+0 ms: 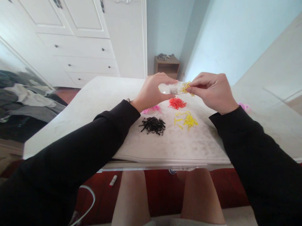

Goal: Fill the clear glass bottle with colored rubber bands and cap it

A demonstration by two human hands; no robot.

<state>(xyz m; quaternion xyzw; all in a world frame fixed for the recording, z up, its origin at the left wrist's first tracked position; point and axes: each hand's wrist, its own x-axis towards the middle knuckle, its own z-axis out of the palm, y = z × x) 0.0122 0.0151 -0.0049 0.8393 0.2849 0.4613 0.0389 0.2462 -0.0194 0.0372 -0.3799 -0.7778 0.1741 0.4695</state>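
My left hand (pixel 156 88) grips a small clear bottle (pixel 168 88), held sideways above the table with its mouth to the right. At that mouth, my right hand (pixel 212 89) pinches some yellow rubber bands (pixel 187 86), part of them inside the bottle neck. Below the hands lie loose piles of small rubber bands: red ones (pixel 177 103), yellow ones (pixel 190 120) and black ones (pixel 154 125). A pink pile (pixel 152 109) is partly hidden by my left wrist.
The piles lie on a white table (pixel 90 119) whose front edge runs just above my knees. Something pink (pixel 245 106) shows beyond my right wrist. A white wardrobe (pixel 81 45) and a small wooden cabinet (pixel 167 66) stand behind. Clothes (pixel 26 102) are heaped at the left.
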